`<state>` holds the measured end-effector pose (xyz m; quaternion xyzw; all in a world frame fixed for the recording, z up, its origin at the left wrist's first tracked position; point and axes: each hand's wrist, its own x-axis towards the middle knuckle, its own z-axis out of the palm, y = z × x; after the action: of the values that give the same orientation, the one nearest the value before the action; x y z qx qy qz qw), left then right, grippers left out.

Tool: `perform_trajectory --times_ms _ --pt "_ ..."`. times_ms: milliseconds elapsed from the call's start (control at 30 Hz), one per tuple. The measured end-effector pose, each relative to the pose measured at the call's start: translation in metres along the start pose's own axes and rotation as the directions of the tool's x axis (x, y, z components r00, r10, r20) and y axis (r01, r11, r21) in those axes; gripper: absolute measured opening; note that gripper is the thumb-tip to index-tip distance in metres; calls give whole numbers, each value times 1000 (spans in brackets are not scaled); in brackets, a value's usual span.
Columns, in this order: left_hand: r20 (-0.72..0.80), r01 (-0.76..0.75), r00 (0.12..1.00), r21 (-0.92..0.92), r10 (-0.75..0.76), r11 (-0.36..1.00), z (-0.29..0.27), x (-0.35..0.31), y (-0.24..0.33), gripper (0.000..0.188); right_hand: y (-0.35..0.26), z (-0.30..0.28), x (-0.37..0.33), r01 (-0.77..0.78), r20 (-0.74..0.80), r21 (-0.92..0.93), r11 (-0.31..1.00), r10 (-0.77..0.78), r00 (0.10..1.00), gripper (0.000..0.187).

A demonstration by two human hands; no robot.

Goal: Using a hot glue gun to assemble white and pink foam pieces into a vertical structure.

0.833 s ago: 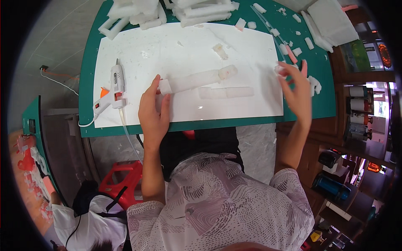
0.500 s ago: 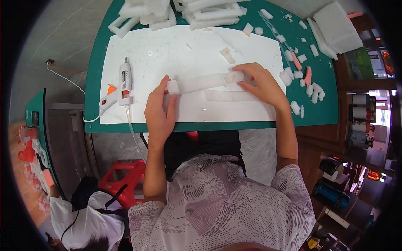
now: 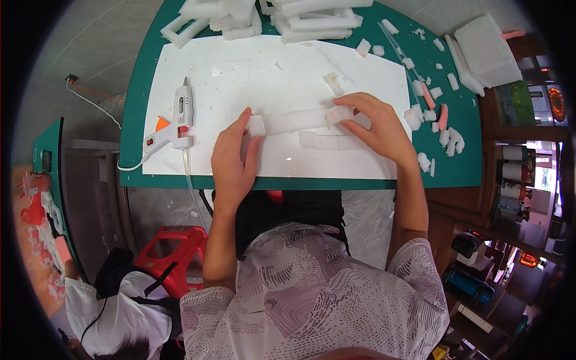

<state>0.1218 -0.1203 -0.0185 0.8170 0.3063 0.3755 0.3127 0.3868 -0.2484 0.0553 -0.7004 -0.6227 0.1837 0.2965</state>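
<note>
White, the glue gun is lying on the left of the sheet. The left hand is pinching a foam block; from it a foam strip is stretching rightward over the sheet. The right hand is clasping the strip's right end. Foam scraps are lying farther right. Squeezing gently, keeping both ends in line, is probably sparing the soft foam.
</note>
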Motion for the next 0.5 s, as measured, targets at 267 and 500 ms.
perform_trajectory --times_ms 267,500 --pt "27 21 999 0 -21 1000 -1 1 5 47 -6 13 0 8 -42 -29 1000 -9 999 35" --pt "15 3 1000 5 -3 1000 -1 1 4 47 0 18 1 -62 -44 37 997 64 997 35"
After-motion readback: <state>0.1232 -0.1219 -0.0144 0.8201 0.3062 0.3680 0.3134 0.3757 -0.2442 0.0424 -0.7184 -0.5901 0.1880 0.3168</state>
